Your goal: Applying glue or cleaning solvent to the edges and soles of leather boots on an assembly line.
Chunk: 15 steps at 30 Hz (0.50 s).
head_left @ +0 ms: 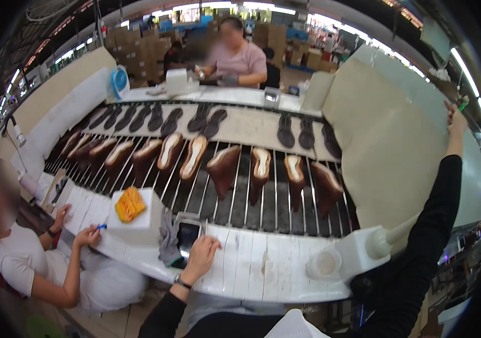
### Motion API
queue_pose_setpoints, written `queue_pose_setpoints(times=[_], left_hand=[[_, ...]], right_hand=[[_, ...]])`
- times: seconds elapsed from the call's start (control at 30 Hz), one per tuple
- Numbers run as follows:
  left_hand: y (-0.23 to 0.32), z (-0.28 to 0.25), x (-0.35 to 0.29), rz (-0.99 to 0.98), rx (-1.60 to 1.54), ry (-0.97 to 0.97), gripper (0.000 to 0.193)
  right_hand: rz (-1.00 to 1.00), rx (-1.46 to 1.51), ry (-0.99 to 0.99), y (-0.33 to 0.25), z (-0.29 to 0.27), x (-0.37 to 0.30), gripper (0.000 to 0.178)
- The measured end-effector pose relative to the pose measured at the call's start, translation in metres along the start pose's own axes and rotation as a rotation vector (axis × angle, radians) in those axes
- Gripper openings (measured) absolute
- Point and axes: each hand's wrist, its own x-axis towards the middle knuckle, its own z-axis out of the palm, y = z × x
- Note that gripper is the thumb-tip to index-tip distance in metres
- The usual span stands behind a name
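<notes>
A narrow dark band (182, 281) is circling the wrist just behind the left hand (200, 258), and a plain black sleeve (164, 316) is covering the forearm farther back. Behind the right hand (457, 119), a matching black sleeve (442, 194) is ending short of the bare wrist.

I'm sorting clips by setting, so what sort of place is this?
Probably a shoe factory or workshop, on an assembly line: dark shoe soles lie in a row, brown shoe uppers stand bottom-up in another, and cardboard boxes are stacked in the background.
</notes>
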Motion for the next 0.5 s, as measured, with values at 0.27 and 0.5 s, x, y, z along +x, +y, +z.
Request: queue_pose_setpoints(times=[0.27, 0.5], left_hand=[[0.017, 0.006, 0.043, 0.212, 0.008, -0.089, 0.022], [0.005, 0.047, 0.077, 0.222, -0.247, -0.152, 0.016]], right_hand=[[-0.099, -0.006, 0.028, -0.045, 0.007, -0.139, 0.021], [0.276, 0.321, -0.469, 0.056, 0.068, -0.465, 0.03]])
